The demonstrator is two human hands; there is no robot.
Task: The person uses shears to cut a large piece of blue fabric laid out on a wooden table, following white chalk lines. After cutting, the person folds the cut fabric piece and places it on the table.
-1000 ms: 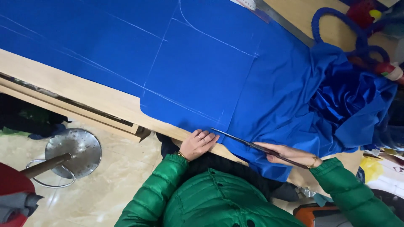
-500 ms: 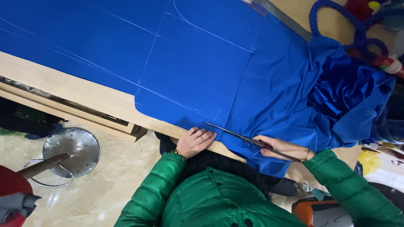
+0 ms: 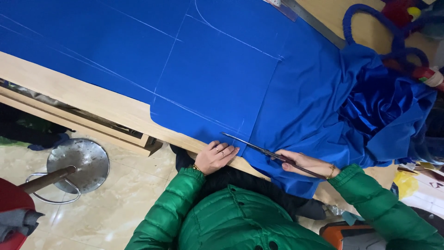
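Right hand (image 3: 303,163) on scissors (image 3: 259,148) — left hand (image 3: 216,157) flat on blue fabric (image 3: 222,78)

Wooden table (image 3: 92,99); blue fabric (image 3: 222,69) spread flat, bunched right.

Royal-blue fabric (image 3: 222,78) with pale chalk lines — green puffer sleeves (image 3: 370,203).

Two arms in puffy green sleeves reach forward from the bottom of the view. The left hand (image 3: 215,157) lies palm down, fingers (image 3: 226,150) together and pointing ahead, rings on two of them. The right hand (image 3: 305,163) is curled closed in a grip, a bracelet at its wrist.
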